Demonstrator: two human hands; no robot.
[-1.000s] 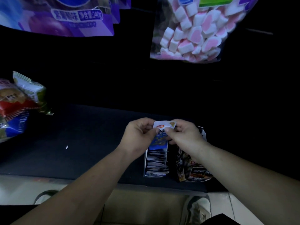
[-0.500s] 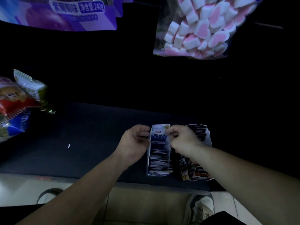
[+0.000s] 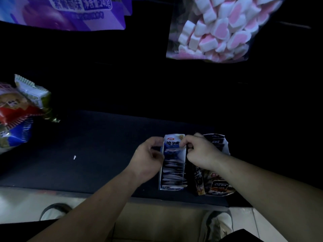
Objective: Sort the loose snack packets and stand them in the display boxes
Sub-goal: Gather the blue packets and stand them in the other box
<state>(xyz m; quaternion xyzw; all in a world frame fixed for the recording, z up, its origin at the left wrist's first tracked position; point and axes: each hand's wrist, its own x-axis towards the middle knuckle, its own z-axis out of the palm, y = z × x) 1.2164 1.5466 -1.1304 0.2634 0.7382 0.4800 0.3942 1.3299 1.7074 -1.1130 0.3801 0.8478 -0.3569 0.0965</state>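
left hand (image 3: 150, 154) + right hand (image 3: 201, 152) pinch blue packet (image 3: 173, 145) by its edges | risk: box (image 3: 172, 188) looks packed, packet could buckle going in

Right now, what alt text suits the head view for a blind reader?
Left hand and right hand pinch a blue and white snack packet in a blue cardboard display box on a dark shelf. A black display box stands beside it; loose colourful packets lie far left.
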